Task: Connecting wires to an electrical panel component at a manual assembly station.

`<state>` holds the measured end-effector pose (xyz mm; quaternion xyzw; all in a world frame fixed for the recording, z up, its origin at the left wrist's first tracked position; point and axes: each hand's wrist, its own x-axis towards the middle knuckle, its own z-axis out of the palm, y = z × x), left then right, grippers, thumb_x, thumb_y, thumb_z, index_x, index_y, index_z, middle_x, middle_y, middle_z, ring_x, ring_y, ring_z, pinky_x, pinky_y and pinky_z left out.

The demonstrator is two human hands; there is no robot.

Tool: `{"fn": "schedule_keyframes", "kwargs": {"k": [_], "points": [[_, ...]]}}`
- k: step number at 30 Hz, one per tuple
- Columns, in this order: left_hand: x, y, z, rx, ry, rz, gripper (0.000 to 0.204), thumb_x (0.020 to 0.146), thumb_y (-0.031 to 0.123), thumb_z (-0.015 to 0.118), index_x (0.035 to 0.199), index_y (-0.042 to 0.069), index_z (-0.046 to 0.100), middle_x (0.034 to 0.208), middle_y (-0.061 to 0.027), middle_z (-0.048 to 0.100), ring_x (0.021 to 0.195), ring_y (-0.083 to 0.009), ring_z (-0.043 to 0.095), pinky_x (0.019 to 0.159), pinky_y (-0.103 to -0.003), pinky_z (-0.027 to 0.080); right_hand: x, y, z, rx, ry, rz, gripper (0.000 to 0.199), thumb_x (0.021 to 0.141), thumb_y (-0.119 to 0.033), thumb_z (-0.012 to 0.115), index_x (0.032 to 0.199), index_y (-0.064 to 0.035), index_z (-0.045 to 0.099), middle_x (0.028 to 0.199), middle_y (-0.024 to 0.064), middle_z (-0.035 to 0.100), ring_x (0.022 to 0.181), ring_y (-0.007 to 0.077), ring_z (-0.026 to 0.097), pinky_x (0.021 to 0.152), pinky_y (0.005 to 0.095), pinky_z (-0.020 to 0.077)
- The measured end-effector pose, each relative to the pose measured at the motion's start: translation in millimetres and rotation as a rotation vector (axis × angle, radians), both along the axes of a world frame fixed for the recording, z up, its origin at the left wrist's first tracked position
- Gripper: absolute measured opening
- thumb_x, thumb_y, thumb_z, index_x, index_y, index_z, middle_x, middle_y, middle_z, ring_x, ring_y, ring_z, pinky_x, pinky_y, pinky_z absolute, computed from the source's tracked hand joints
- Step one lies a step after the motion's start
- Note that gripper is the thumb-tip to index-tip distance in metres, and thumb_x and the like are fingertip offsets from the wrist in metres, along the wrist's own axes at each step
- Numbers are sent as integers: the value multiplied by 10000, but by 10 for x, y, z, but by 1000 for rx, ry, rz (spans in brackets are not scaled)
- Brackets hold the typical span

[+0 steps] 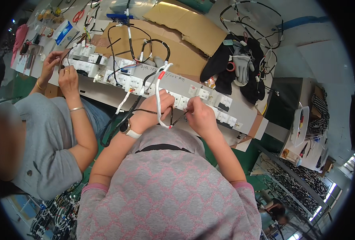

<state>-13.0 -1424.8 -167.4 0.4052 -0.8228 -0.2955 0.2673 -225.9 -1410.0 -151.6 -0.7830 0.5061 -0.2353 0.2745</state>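
Note:
My left hand [161, 105] is closed at the near edge of a long board [221, 108] that carries a row of white sockets [134, 83]. From its fingers a thin black wire [179, 119] dips down, then rises to my right hand [201, 115], whose fingers pinch the other end. What sits at the fingertips is too small to make out. A white-wrapped cable [158, 86] with red tape bands loops down over my left hand and wrist. Thicker black cable [121, 124] hangs off the board's front, left of my watch.
At left, a co-worker's hands [67, 78] handle wiring by the same board. Behind it lie cardboard sheets [177, 44], dark cloth [215, 68] and a grey glove [243, 68]. Looped black cables [249, 24] hang at back right. A side table [305, 136] holds a white tray.

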Motion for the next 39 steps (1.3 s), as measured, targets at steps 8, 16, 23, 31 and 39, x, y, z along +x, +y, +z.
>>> {"fn": "schedule_keyframes", "kwargs": {"k": [8,16,23,31,39], "points": [[39,-218,20,184,23,-92,183,674,-59,660,788,46,562,789,-87,565,834,-301,551,725,-392,472,101,-77,-3,26,172,28,389,673,39,674,979,-56,454,746,101,609,675,326,629,579,424,499],[-115,-271,79,22,-172,34,82,730,91,645,742,72,567,822,-111,555,868,-312,573,661,-429,496,61,-379,123,92,305,1,436,615,-17,745,962,-65,486,820,135,589,878,328,596,738,441,489],[116,297,141,125,-332,289,202,852,233,668,786,42,675,660,-141,610,623,-291,620,581,-416,499,51,140,82,134,122,-209,323,703,-169,806,731,-49,508,675,92,532,618,269,522,578,367,441],[-44,741,194,1229,1269,17,333,936,111,627,1239,66,496,999,-43,630,851,-90,612,737,-240,518,27,854,-171,953,-756,-193,315,829,-126,711,1074,-50,528,745,-30,476,663,98,484,606,231,399],[-392,931,577,659,-68,-57,476,913,346,609,1203,-9,485,835,-173,653,746,-294,656,616,-400,510,111,294,833,866,-1582,-214,126,977,-199,527,969,-99,451,594,-71,237,524,58,254,479,228,213]]}}
